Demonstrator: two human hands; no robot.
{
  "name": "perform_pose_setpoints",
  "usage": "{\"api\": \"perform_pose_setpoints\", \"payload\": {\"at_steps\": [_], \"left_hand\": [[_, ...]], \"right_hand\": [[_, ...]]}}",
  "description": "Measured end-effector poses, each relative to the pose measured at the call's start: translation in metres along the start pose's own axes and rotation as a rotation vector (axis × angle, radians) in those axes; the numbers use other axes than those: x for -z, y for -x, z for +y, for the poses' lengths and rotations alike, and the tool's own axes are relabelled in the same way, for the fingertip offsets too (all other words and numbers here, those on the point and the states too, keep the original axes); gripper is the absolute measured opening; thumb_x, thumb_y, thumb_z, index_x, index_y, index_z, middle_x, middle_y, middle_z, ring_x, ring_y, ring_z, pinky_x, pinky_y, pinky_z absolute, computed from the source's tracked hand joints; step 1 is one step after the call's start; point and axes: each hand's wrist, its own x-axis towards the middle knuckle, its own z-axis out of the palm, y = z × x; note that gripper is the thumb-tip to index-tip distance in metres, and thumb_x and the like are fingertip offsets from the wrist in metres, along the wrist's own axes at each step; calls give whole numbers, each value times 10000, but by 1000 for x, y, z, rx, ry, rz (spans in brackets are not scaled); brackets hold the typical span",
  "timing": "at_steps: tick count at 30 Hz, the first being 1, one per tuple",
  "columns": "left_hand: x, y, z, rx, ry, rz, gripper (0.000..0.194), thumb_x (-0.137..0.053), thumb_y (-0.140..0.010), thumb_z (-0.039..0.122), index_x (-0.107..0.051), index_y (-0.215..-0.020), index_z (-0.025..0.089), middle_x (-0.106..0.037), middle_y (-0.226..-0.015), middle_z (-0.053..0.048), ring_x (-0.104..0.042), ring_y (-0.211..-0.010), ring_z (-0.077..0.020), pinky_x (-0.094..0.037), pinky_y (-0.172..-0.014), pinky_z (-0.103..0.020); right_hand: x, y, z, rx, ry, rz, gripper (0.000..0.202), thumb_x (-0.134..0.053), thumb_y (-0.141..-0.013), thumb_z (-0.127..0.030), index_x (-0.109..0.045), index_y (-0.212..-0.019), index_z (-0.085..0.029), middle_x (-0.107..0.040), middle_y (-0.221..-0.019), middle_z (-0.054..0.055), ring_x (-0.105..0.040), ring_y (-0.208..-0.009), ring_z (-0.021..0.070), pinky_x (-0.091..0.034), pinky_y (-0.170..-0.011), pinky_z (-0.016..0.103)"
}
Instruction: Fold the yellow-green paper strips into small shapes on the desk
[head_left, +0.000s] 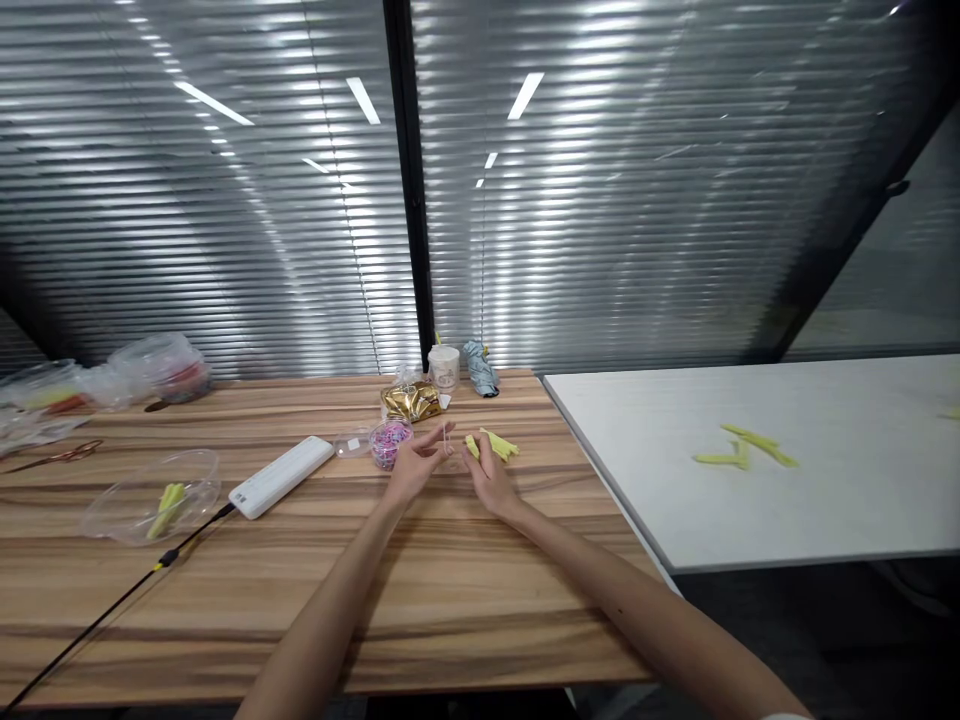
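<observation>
Resting surface: long wood-grain table (450,600).
Right hand (491,478): fingers grasping bundle of yellow-green paper strips (496,444), low over table's far middle.
Left hand (414,470): fingertips pinching thin clear elastic loop (447,440) beside strips.
Nearby: small clear cup of pink-purple bands (389,443).

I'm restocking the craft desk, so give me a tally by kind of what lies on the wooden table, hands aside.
Clear plastic tubs or bags: 4 (one)
Small pots: 2 (bead cup, white jar)
Yellow-green strip bundles: 2 (one)
White power strip: 1
Scissors: 1
Gold pouch: 1
Blue wrapped bundle: 1
Total: 12
</observation>
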Motion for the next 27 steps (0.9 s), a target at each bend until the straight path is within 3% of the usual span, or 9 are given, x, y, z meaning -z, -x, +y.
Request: {"api": "perform_pose_setpoints", "payload": {"at_steps": [8, 13, 17, 21, 27], "left_hand": [[-13, 5, 1, 62, 75, -85, 517, -696, -607, 331, -583, -1079, 151, -549, -1153, -108, -515, -1064, -253, -430, -892, -355], [-11, 3, 0, 52, 62, -16, 518, -724, -566, 314, -611, -1036, 130, -586, -1095, -127, -543, -1021, -264, -444, -869, -368], [-5, 1, -2, 8, -127, -11, 411, -692, -601, 317, -649, -966, 132, -641, -987, -122, -604, -888, -248, -477, -791, -365], [-2, 1, -4, -91, -347, -23, 270, -656, -641, 289, -682, -882, 169, -664, -930, -95, -610, -860, -224, -456, -817, -347], [2, -1, -12, -44, -443, 39, 236, -638, -646, 280, -691, -842, 160, -672, -874, -84, -628, -795, -250, -481, -740, -355]], "right_hand": [[0, 0, 0, 116, 81, -138, 212, -286, -880, -283, -444, -971, -175, -548, -921, 79, -503, -866, 186, -386, -791, 321], [-5, -2, 5, 195, 132, -125, 261, -280, -878, -222, -440, -1070, -150, -527, -1027, 117, -477, -987, 195, -370, -867, 349], [-3, -2, 10, 221, 265, -166, 256, -293, -870, -165, -479, -1044, -140, -519, -1008, 107, -485, -966, 180, -386, -857, 317], [3, -1, 11, 169, 550, -255, 237, -327, -857, -130, -508, -1006, -151, -513, -966, 86, -514, -857, 172, -414, -762, 289], [4, 0, 4, 174, 692, -281, 247, -294, -897, -194, -489, -1042, -151, -517, -960, 92, -523, -822, 165, -418, -702, 271]]}}
